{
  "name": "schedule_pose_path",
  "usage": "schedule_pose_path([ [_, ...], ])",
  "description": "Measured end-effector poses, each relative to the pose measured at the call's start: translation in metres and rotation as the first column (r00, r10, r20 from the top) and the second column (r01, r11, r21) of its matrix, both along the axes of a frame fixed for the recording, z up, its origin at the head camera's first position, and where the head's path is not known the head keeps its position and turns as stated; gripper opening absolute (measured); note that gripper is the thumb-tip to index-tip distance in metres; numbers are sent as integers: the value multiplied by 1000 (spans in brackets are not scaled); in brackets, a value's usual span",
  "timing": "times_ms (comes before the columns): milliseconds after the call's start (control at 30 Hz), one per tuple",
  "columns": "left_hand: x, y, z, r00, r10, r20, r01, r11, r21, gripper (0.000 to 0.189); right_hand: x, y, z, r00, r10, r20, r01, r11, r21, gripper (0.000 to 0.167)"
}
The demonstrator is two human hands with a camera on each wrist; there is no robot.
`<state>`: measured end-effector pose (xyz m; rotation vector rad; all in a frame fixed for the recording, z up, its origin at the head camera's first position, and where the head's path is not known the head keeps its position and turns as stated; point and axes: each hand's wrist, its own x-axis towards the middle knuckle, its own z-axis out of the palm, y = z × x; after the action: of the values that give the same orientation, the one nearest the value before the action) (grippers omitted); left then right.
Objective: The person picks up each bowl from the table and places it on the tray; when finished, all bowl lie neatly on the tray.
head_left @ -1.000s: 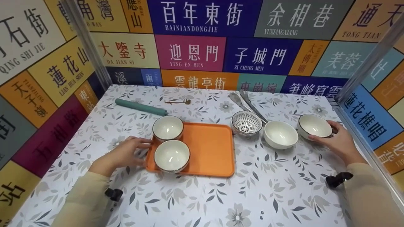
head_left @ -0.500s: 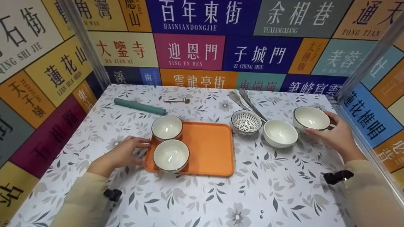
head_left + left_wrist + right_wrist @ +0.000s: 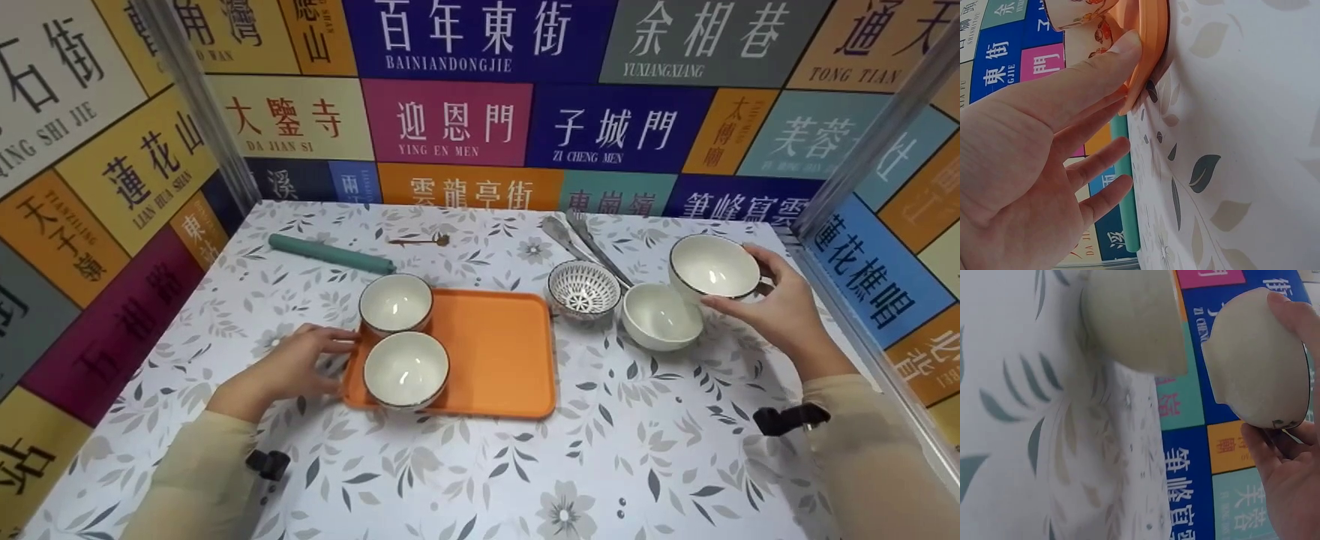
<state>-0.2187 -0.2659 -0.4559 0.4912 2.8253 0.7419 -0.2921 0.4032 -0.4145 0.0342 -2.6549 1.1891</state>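
My right hand holds a white bowl with a thin dark rim, thumb on the near side and fingers round the far side. In the right wrist view the held bowl is raised off the table, apart from a plain white bowl. From the head, it overlaps the upper right of that plain bowl. At the left edge of an orange tray rests my left hand, fingers extended and spread. Its thumb touches the tray's rim. Two dark-rimmed bowls, one far, one near, stand on the tray's left side.
A black-and-white patterned bowl stands between tray and plain bowl, with metal cutlery behind it. A green roll and a small gold-coloured utensil lie at the back. Sign-covered walls enclose the flowered tabletop.
My right hand has lifted the dark-rimmed bowl off the table at the right and carried it leftward and away, towards the plain white bowl. The left hand stays at the tray's edge.
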Motion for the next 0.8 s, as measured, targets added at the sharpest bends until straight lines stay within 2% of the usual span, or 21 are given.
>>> schedule_pose_path([
  [267, 0, 0, 2, 1000, 16, 17, -16, 1000, -5, 65, 1, -16, 12, 999, 31, 26, -30, 999, -25, 107],
  [533, 1, 0, 1, 1000, 15, 18, -15, 1000, -4, 65, 9, -37, 12, 995, 96, -7, -96, 994, -52, 103],
  [800, 1, -1, 0, 1000, -23, -12, 23, 1000, 3, 63, 17, -62, 13, 981, 184, -61, -188, 979, -81, 105],
])
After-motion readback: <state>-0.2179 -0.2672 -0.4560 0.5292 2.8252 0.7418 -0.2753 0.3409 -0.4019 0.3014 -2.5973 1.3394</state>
